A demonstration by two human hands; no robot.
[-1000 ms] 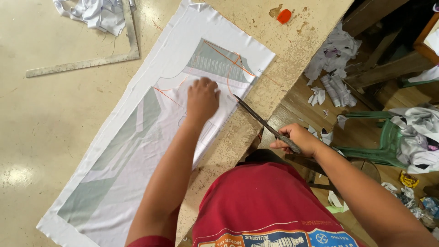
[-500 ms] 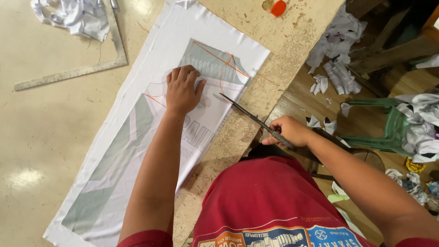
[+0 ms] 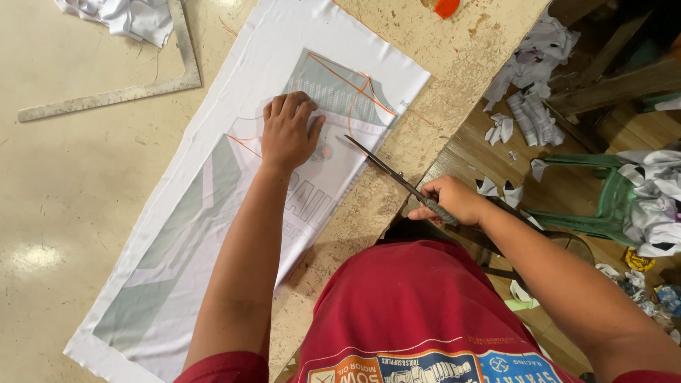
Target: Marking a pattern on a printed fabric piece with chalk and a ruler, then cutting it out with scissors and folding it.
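Observation:
A long white cloth [image 3: 213,213] printed with grey shapes and orange lines lies flat on the table. My left hand [image 3: 289,131] presses palm-down on its printed middle, fingers spread a little. My right hand [image 3: 454,200] grips the handles of long dark scissors [image 3: 386,172] at the table's edge. The scissor tip reaches over the cloth's right border, a short way right of my left hand.
A metal L-shaped square ruler [image 3: 135,85] lies at the upper left beside crumpled white cloth [image 3: 128,15]. A small orange object [image 3: 447,7] sits near the table's far edge. Fabric scraps [image 3: 525,64] litter the wooden floor; a green plastic chair [image 3: 603,206] stands at right.
The view has shifted, so cloth and hands sit differently in frame. My left hand stays pressed on the cloth. The scissors' tip has moved in over the cloth's border, closer to my left hand.

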